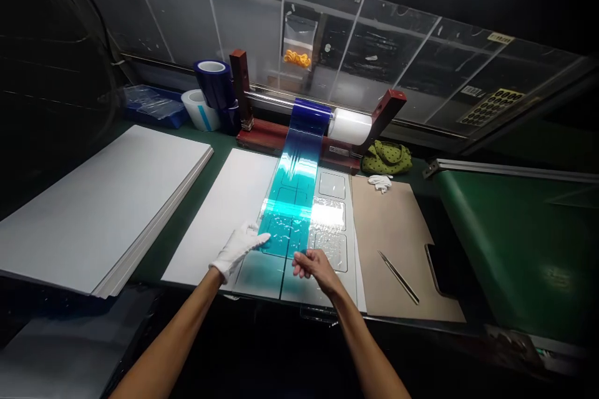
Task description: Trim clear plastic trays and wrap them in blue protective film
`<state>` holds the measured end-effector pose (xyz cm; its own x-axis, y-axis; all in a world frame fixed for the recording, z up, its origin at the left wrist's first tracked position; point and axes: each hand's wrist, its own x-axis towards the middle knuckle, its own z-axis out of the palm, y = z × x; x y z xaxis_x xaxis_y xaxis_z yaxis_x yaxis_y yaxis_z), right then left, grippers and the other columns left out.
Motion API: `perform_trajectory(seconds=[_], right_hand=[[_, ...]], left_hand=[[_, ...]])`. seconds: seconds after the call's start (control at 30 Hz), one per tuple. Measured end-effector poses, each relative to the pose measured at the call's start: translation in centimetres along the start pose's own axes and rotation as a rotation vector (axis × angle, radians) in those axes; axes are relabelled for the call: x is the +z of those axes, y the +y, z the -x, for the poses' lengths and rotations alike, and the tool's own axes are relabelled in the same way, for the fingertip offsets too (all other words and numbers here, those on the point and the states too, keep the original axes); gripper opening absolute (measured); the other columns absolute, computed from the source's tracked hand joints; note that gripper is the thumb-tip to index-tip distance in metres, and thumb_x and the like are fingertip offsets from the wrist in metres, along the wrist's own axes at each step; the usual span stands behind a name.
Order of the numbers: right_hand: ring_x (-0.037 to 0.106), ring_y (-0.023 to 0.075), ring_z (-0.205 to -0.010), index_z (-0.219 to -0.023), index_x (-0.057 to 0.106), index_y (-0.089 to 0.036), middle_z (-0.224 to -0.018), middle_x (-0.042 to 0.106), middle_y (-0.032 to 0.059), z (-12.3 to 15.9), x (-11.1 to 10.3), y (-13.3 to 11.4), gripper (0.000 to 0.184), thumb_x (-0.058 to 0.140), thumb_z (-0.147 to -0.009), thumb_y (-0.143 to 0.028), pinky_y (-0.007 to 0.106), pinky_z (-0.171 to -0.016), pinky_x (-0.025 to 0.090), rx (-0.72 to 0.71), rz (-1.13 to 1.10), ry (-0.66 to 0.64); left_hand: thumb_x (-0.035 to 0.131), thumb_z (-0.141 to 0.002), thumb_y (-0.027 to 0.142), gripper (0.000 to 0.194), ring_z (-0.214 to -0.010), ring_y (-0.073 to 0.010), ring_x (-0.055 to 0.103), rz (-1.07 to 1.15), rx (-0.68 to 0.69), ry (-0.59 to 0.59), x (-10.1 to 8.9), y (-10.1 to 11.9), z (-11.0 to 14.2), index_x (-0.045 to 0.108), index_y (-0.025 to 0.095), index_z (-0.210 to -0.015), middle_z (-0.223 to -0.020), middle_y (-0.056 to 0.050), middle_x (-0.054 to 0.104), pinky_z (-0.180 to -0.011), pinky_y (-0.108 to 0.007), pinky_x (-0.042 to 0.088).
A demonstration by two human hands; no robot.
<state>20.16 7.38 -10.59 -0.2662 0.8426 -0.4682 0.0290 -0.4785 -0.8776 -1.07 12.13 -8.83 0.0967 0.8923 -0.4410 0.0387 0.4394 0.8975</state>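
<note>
A strip of translucent blue film (pixel 291 193) runs down from a roll (pixel 311 111) on a metal bar toward me. My left hand (pixel 238 248), in a white glove, is closed at the film's near left corner, the thumb over its edge. Bare, my right hand (pixel 316 267) pinches the near right corner with curled fingers. Beneath the film lie clear sheets marked with rounded dark outlines (pixel 332 249), on a white board (pixel 219 212). Wrinkles and bright reflections cross the film.
Dark red posts (pixel 388 113) hold the bar, which also carries a white roll (pixel 350 126). A white sheet stack (pixel 103 199) lies left, with spare rolls (pixel 213 84) behind. To the right are tweezers (pixel 399 277) on brown cardboard (pixel 384 224), a phone-like dark object (pixel 440 271) and a green surface (pixel 510 249).
</note>
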Motion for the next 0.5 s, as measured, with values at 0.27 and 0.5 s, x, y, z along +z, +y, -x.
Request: perform_trajectory(seconds=[0.27, 0.5], right_hand=[[0.055, 0.0095, -0.045, -0.067, 0.063, -0.01, -0.056, 0.066, 0.0063, 8.3, 5.1, 6.5, 0.056, 0.057, -0.072, -0.066, 0.02, -0.045, 0.037, 0.125, -0.021, -0.004], [0.055, 0.0097, -0.044, -0.066, 0.063, -0.01, -0.056, 0.066, 0.0069, 10.6, 7.3, 9.6, 0.059, 0.059, -0.068, -0.068, 0.021, -0.045, 0.039, 0.176, -0.048, 0.03]], left_hand=[[0.073, -0.062, 0.044, 0.048, -0.047, -0.0055, 0.032, 0.007, -0.088, 0.084, -1.3, -6.4, 10.5, 0.03, 0.021, -0.062, -0.053, 0.011, 0.029, -0.048, -0.019, 0.027], [0.073, -0.06, 0.046, 0.051, -0.044, -0.0056, 0.035, 0.061, -0.159, 0.194, -1.3, -9.6, 14.3, 0.028, 0.022, -0.06, -0.051, 0.011, 0.03, -0.047, -0.019, 0.028]])
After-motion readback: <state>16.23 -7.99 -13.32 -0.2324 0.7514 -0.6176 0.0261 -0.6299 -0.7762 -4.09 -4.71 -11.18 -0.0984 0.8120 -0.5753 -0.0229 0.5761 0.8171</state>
